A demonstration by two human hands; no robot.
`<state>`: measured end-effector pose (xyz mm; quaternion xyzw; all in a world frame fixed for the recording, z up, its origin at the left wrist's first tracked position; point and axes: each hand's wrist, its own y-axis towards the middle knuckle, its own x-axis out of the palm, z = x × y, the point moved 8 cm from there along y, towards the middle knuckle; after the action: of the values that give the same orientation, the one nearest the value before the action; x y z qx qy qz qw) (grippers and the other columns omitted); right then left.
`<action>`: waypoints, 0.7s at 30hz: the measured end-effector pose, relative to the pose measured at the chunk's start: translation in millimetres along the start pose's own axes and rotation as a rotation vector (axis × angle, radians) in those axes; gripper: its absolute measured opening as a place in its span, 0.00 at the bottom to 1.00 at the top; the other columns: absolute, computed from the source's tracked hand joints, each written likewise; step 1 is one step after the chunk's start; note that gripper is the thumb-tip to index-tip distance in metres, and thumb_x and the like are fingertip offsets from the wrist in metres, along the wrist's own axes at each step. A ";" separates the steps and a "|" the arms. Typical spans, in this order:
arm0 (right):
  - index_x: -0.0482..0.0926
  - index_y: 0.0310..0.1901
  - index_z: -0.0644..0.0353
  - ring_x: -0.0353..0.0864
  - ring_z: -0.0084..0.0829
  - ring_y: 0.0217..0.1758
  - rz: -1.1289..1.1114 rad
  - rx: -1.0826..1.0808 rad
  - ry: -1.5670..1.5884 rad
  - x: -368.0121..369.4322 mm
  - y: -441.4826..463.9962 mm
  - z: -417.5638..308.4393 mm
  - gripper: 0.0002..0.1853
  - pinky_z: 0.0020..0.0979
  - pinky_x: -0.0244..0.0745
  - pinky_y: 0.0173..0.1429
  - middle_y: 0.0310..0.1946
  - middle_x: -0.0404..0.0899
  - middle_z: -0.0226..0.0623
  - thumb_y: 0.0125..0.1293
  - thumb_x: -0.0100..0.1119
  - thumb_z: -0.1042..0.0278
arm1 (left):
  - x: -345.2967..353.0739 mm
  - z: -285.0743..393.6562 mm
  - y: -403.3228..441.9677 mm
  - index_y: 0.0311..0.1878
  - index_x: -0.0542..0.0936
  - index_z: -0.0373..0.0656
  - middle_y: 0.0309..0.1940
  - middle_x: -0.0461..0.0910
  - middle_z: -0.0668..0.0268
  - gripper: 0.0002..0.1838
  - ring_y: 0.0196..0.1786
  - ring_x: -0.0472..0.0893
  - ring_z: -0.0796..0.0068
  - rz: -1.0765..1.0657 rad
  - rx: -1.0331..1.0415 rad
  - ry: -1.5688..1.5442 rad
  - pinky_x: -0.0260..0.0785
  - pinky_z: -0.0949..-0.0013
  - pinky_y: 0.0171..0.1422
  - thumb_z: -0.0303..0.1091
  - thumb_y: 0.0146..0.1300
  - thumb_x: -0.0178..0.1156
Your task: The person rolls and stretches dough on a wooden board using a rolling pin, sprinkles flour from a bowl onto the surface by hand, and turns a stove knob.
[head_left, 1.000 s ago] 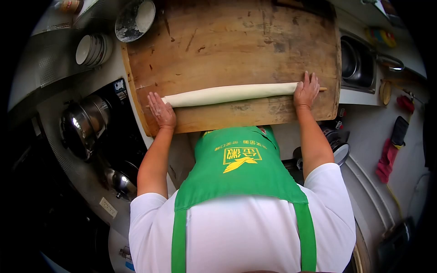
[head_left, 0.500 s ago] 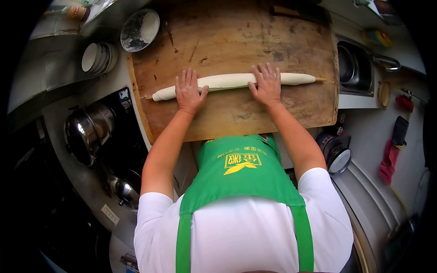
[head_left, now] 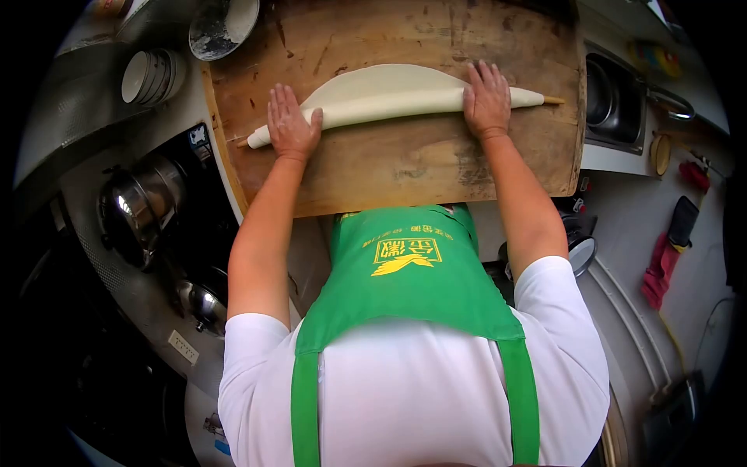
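A sheet of pale dough [head_left: 393, 104] is wound around a long wooden rolling pin [head_left: 553, 100], whose tips poke out at both ends. Beyond the roll, an unrolled flap of the dough lies in a curved shape on the wooden board [head_left: 373, 167]. My left hand [head_left: 293, 124] rests flat on the roll toward its left end, fingers stretched forward and thumb out to the side. Toward the right end, my right hand [head_left: 488, 101] presses on the roll with its fingers extended. Both palms hide the dough beneath them.
A metal bowl with white flour [head_left: 223, 28] stands at the board's far left corner, near stacked bowls [head_left: 153, 77]. Left are a shiny pot [head_left: 140, 208] and a smaller lidded pot [head_left: 204, 302]. A sink [head_left: 615, 101] with a faucet [head_left: 671, 104] is on the right.
My hands have slid apart toward the roll's ends. Part of the dough has come unrolled on the far side. The view has shifted, so the board sits higher.
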<state>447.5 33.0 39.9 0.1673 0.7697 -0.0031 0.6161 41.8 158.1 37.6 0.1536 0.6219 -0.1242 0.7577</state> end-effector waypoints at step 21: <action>0.63 0.78 0.65 0.54 0.51 0.86 -0.002 0.203 -0.140 -5.1 -34.1 74.4 0.36 0.52 0.41 0.88 0.82 0.60 0.51 0.79 0.44 0.47 | 0.2 -59.9 -55.1 0.79 0.64 0.28 0.82 0.59 0.41 0.45 0.85 0.53 0.40 -0.029 -0.084 -0.058 0.43 0.45 0.88 0.56 0.70 0.56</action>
<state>510.1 -16.2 20.0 0.2273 0.7208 -0.0931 0.6482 -33.3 130.5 22.4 0.1089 0.6067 -0.1133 0.7792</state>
